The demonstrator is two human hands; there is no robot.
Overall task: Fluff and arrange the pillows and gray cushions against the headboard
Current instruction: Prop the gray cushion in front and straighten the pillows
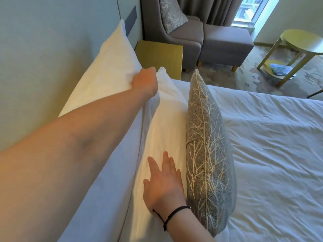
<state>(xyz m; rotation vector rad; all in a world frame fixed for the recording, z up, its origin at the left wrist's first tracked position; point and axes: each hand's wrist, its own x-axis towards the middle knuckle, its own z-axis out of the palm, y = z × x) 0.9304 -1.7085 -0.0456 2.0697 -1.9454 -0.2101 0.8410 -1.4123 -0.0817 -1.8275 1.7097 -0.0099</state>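
The left hand clenches the back pillow while the right hand lies flat, fingers spread, on the front pillow beside the gray cushion.

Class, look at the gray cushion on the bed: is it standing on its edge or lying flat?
Standing on edge. The gray cushion shows its piped seam on top and leans against the white pillow, beside the right hand.

Left hand fingertips buried in white pillow; gray cushion far face hidden.
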